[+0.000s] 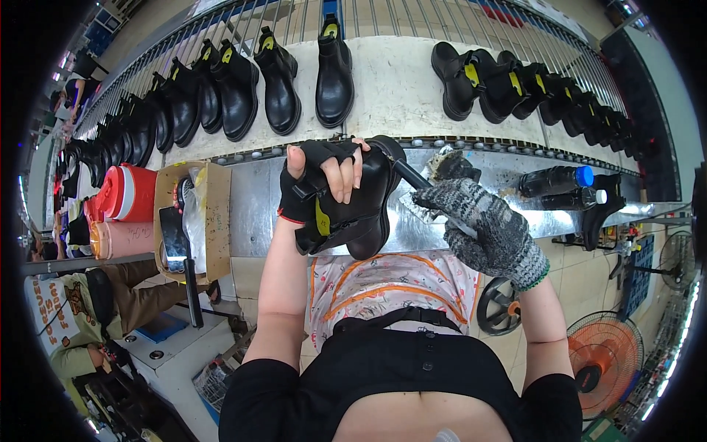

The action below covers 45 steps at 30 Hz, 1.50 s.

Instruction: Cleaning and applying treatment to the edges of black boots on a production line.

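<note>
My left hand (324, 177), in a black fingerless glove, grips a black ankle boot (361, 206) with a yellow pull tab and holds it over the metal bench edge (250, 206). In a grey knitted glove, my right hand (479, 217) holds a dark-handled brush (412, 177) whose tip touches the boot's upper edge near the sole. Both forearms come up from the lower part of the picture.
A conveyor (398, 88) behind the bench carries two rows of black ankle boots (236, 88). Two dark bottles (556, 180) lie at the right of the bench. A cardboard box (210, 214), a red jug (129, 193), an orange fan (607, 353) and a seated person (81, 309) are around.
</note>
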Tool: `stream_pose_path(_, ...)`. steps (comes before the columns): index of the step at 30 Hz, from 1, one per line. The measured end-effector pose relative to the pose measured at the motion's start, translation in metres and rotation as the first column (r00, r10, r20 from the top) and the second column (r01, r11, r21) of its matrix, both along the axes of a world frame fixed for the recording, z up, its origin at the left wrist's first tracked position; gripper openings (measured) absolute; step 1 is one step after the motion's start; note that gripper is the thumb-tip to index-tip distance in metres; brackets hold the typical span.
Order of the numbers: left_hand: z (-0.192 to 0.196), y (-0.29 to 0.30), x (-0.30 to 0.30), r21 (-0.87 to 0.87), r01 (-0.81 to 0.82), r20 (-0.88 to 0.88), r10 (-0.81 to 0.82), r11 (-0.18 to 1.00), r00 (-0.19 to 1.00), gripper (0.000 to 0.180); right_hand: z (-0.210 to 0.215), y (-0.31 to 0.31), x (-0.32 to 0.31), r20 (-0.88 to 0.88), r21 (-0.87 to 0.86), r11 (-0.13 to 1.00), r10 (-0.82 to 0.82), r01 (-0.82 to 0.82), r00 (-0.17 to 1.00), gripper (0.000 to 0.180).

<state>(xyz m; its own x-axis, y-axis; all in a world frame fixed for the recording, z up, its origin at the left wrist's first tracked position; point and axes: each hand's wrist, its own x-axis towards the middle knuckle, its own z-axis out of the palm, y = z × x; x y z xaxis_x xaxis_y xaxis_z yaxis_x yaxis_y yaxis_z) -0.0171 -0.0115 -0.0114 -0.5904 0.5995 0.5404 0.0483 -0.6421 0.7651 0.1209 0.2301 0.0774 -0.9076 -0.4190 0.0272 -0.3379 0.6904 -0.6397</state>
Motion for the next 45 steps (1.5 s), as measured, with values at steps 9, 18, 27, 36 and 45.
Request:
stream_pose_path(9, 0.000, -0.002, -0.002, -0.004, 0.027, -0.029, -0.027, 1.000, 0.999, 0.082, 0.004, 0.005, -0.013, -0.008, -0.189, 0.982, -0.012, 0.010, 1.000, 0.036)
stream_pose_path(18, -0.008, -0.017, -0.004, 0.060, -0.023, 0.069, 0.019, 0.998, 0.997, 0.082, -0.020, -0.010, -0.016, -0.053, -0.371, 0.928, -0.014, -0.007, 0.998, 0.033)
stream_pose_path(27, -0.027, -0.055, -0.020, 0.197, -0.165, 0.218, 0.121, 0.966, 0.968, 0.080, -0.084, -0.057, -0.011, -0.098, -0.439, 0.899, -0.053, 0.005, 0.994, 0.041)
stream_pose_path(36, -0.047, -0.082, -0.024, 0.280, -0.270, 0.330, 0.172, 0.921, 0.928, 0.078, -0.106, -0.077, -0.011, 0.044, -0.411, 0.903, -0.119, 0.127, 0.992, 0.031)
stream_pose_path(45, -0.056, -0.094, -0.030, 0.274, -0.283, 0.331, 0.186, 0.919, 0.925, 0.077, -0.111, -0.048, -0.011, 0.254, -0.546, 0.836, 0.102, 0.055, 0.962, 0.032)
